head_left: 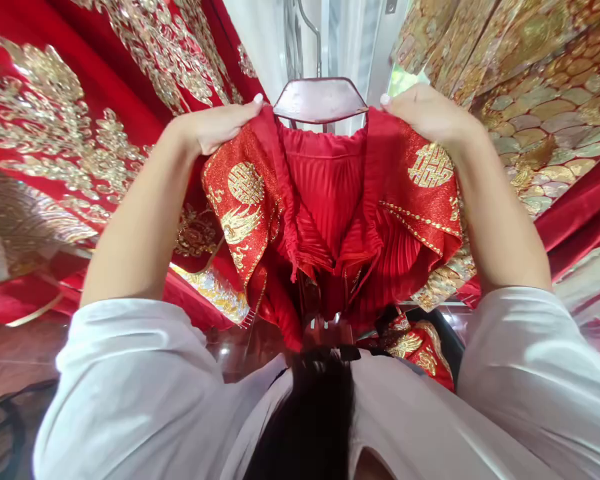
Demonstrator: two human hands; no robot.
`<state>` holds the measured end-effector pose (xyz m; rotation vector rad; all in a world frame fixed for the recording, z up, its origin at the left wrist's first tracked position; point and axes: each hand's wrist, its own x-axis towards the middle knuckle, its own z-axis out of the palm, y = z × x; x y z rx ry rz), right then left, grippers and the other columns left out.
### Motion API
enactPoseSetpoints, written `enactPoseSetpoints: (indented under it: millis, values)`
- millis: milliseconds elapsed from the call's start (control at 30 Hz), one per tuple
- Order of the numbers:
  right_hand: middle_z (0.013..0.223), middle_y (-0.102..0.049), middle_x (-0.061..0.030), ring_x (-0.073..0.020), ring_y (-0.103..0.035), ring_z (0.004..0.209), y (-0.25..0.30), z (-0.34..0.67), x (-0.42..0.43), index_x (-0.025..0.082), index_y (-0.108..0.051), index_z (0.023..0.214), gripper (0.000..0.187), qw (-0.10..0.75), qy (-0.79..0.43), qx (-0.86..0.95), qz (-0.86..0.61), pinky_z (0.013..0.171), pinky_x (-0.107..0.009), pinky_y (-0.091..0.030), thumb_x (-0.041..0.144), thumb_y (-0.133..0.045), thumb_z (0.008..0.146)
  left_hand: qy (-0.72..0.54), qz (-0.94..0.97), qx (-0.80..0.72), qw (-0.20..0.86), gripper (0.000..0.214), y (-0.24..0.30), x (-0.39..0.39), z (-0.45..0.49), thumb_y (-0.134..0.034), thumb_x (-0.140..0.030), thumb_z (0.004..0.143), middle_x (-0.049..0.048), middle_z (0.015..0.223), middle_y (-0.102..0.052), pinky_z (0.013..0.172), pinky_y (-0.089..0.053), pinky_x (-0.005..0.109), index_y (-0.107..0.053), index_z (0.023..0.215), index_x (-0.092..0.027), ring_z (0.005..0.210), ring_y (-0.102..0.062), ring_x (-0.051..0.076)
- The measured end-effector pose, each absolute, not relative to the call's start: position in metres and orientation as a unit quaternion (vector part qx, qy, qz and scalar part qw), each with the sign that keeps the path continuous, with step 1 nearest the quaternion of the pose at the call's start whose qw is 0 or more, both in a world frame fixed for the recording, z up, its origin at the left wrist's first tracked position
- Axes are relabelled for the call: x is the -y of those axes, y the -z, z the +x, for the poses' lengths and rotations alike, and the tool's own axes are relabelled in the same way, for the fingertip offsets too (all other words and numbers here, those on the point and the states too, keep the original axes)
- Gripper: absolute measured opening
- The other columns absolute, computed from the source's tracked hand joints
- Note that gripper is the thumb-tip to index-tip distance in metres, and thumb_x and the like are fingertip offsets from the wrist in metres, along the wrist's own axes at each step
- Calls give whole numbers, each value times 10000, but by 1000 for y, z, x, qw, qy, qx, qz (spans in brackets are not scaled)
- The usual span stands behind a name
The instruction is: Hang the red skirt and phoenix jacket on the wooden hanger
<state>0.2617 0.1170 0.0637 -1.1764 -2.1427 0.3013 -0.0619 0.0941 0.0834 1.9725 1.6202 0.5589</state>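
A red garment with gold embroidery (330,220) hangs from a dark wooden hanger (320,100) with a metal hook. My left hand (220,123) grips the garment's left shoulder beside the hanger, fingers closed on the cloth. My right hand (427,110) grips the right shoulder in the same way. Both arms are raised in front of me in white sleeves. The pleated red lining shows in the middle between my hands.
More red and gold embroidered garments hang at the left (70,120) and a gold scaled one at the right (545,87). A pale curtain or window (350,33) is behind the hanger. Another red embroidered piece (420,347) lies below.
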Motion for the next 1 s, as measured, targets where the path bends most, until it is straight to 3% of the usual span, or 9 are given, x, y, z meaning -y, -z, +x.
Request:
enactPoseSetpoints:
  millis: [100, 200, 267, 400, 500, 600, 767, 933, 1000]
  values:
    - [539, -297, 53, -4, -206, 541, -57, 274, -92, 52, -507, 588, 454, 361, 11, 834, -417, 555, -201, -183, 300, -396, 951, -255, 753, -605, 50, 564, -68, -78, -74, -219, -511, 949, -19, 620, -399, 844, -463, 456, -429, 618, -105, 722, -581, 123]
    - [722, -545, 8, -48, -455, 655, -42, 284, -73, 78, -650, 954, 286, 342, 87, 845, -402, 651, -181, -338, 278, -446, 937, -281, 736, -602, -127, 584, -45, -57, -78, -173, -635, 903, -14, 604, -335, 842, -469, 482, -326, 596, -162, 703, -550, 151]
    - [944, -628, -43, -142, -584, 879, -28, 285, -71, 133, -588, 1180, 329, 311, 114, 835, -439, 813, -257, -421, 308, -441, 944, -296, 730, -593, -170, 633, -33, -48, -79, -116, -721, 854, 8, 646, -397, 837, -470, 492, -345, 654, -166, 746, -558, 178]
    - [1155, -598, -102, -253, -554, 1115, -2, 281, -82, 147, -496, 1303, 440, 322, 185, 765, -526, 947, -394, -416, 400, -408, 955, -306, 760, -571, -55, 706, -30, -55, -90, -130, -803, 792, -3, 640, -401, 824, -453, 537, -368, 661, -152, 778, -586, 199]
    - [1218, -566, -133, -238, -526, 1157, 12, 281, -88, 118, -481, 1319, 479, 372, 204, 751, -506, 966, -371, -410, 418, -398, 955, -307, 744, -560, 195, 644, -31, -73, -105, -135, -615, 915, 15, 703, -498, 839, -437, 510, -471, 799, -78, 888, -606, 200]
    - [1180, -596, -131, -193, -557, 1105, 12, 284, -90, 110, -566, 1226, 405, 426, 176, 753, -470, 945, -304, -415, 373, -438, 946, -336, 689, -565, 306, 566, -31, -86, -114, -69, -411, 971, 65, 812, -583, 838, -442, 481, -478, 985, -20, 936, -606, 179]
    - [972, -671, -96, -106, -615, 858, -20, 284, -86, 74, -667, 1037, 311, 440, 66, 777, -446, 780, -212, -446, 302, -492, 918, -345, 756, -505, 233, 544, -50, -76, -102, -411, -569, 900, 25, 768, -572, 879, -448, 441, -530, 856, -41, 799, -574, 106]
    - [955, -660, -51, -90, -571, 859, -34, 271, -84, 102, -635, 1106, 346, 347, 76, 838, -415, 854, -231, -392, 328, -418, 958, -294, 805, -502, 119, 466, -68, -60, -69, -410, -475, 921, -70, 571, -316, 877, -427, 513, -455, 659, -92, 661, -478, 52]
    - [886, -649, -47, -91, -561, 830, -32, 267, -89, 75, -647, 1035, 376, 345, 94, 827, -434, 839, -226, -377, 351, -401, 964, -282, 795, -519, 141, 479, -73, -64, -61, -344, -454, 930, -56, 584, -377, 863, -430, 501, -486, 674, -75, 682, -512, 70]
